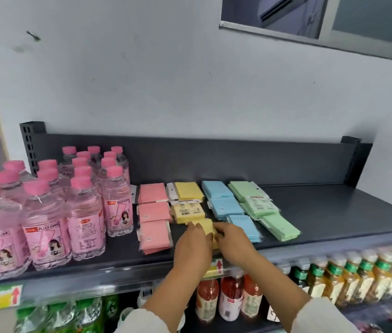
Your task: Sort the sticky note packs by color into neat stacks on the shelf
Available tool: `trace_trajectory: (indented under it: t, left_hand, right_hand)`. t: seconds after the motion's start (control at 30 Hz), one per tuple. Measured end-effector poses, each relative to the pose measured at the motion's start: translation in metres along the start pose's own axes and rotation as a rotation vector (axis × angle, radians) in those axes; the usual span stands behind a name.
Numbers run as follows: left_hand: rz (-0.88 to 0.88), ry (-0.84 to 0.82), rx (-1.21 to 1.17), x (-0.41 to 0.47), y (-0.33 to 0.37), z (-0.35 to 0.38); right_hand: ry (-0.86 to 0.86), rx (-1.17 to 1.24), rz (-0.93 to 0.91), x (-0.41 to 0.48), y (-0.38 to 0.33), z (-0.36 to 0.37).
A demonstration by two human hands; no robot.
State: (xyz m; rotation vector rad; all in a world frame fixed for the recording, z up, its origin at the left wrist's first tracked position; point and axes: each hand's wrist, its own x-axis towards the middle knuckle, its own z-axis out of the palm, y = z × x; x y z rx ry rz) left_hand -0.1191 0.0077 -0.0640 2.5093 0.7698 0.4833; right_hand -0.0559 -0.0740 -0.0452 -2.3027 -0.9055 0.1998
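A flat yellow plastic-wrapped sticky note pack (207,226) is gripped between left hand (191,246) and right hand (234,242) on the dark grey metal shelf (334,212); pink packs (154,234) are lined left of them, blue packs (245,227) right.

I am seeing pink packs (154,212), yellow packs (188,193), blue packs (225,207) and green packs (259,205) on a dark grey shelf (334,212), pink-capped bottles (46,212) at nine o'clock.
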Motion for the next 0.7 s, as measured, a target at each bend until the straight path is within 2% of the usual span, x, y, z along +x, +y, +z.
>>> trace_trajectory:
  t: [0.17,0.27,0.47,0.7]
  left_hand:
    - [0.084,-0.067,0.082,-0.005,-0.006,-0.010]
    - [0.118,-0.023,0.086,-0.011,-0.007,-0.010]
    - [0.112,0.053,0.101,-0.030,0.000,-0.003]
    - [0.177,0.162,0.080,-0.078,0.026,0.002]
  right_hand:
    - [-0.019,-0.030,-0.032,-0.009,0.001,-0.002]
    - [-0.043,-0.046,-0.058,-0.014,0.000,-0.004]
    - [-0.052,-0.206,-0.275,-0.030,0.010,-0.024]
    - [-0.082,-0.133,-0.294,-0.065,0.028,-0.042]
